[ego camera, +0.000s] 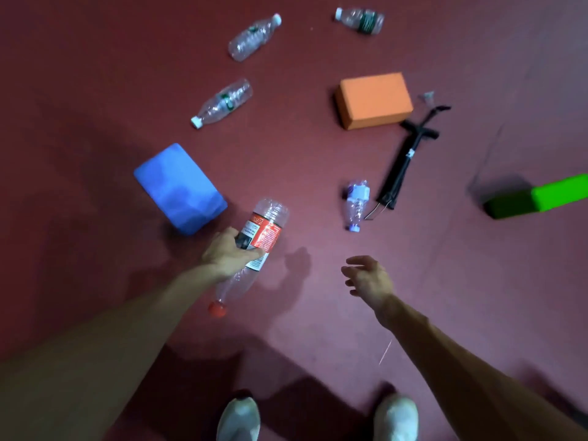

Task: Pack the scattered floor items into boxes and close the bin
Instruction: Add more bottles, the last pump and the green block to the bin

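Observation:
My left hand point(227, 251) grips a large clear bottle with a red label point(265, 229) around its middle, its red cap pointing down toward me. My right hand point(369, 276) hangs open above the red floor, holding nothing. Just beyond it a small clear bottle with a purple cap point(356, 205) lies on the floor. Farther off lie three more clear bottles: one at mid left point(222, 103), one at the top middle point(254, 36), one at the top right point(361, 20).
A blue foam block point(179, 187) lies left of the held bottle. An orange foam block point(374, 100) sits farther back, a black hand pump point(405, 157) beside it. A green block point(537, 197) is at the right edge. My two white shoes point(318, 420) show at the bottom.

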{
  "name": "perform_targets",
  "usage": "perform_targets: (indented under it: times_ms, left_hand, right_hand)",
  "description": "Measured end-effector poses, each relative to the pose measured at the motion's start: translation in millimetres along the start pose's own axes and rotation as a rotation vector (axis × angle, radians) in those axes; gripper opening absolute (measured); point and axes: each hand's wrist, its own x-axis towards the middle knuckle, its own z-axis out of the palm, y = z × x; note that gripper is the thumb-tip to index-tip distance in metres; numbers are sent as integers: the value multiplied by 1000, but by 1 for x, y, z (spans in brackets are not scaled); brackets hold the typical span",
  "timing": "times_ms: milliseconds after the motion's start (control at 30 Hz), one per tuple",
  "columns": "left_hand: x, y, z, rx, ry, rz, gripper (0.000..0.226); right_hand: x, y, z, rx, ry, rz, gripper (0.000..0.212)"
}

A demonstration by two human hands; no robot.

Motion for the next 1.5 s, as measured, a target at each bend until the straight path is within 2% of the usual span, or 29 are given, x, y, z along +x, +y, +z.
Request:
perform_targets:
  times_ms: [200, 333, 500, 600, 733, 833, 967, 1100, 1233, 1367, 1433, 1500]
  left_hand:
    - [49, 100, 19, -140, 64, 36, 43]
    - [117, 129, 65, -224, 139, 28, 38]
    - [197, 118, 122, -245, 235, -16, 41]
    - [223, 100, 147, -210, 249, -44, 42]
    - [230, 89, 160, -182, 266, -89, 46]
    - [212, 96, 159, -168, 233, -119, 51]
    - [173, 129, 142, -183, 184, -105, 46]
    - [124, 182, 117, -144, 109, -12, 31]
    - [61, 225, 97, -77, 28, 122, 29]
    - [-20, 247, 82, 7, -73, 238, 41]
    - [-65, 253, 80, 21, -81, 271, 58]
    - [-110, 256, 85, 32, -82, 308, 62]
  right_hand:
    - [88, -38, -56, -121, 88, -43, 38]
    - [176, -44, -58, -214, 93, -36, 58]
    - [282, -39, -39, -263, 132, -132, 69]
    - [324, -31, -24, -291, 131, -117, 79]
    - [342, -17, -14, -281, 53, -53, 70]
    - [324, -9, -25, -121, 26, -73, 60]
    - [277, -8, -69, 89, 47, -85, 52]
    - [216, -18, -123, 188, 99, -98, 56]
    - [143, -23, -172, 275, 198, -159, 55]
    - [47, -7, -205, 438, 323, -187, 59]
    - [-6, 11, -216, 519, 351, -187, 58]
    - [-55, 34, -227, 590, 367, -195, 57]
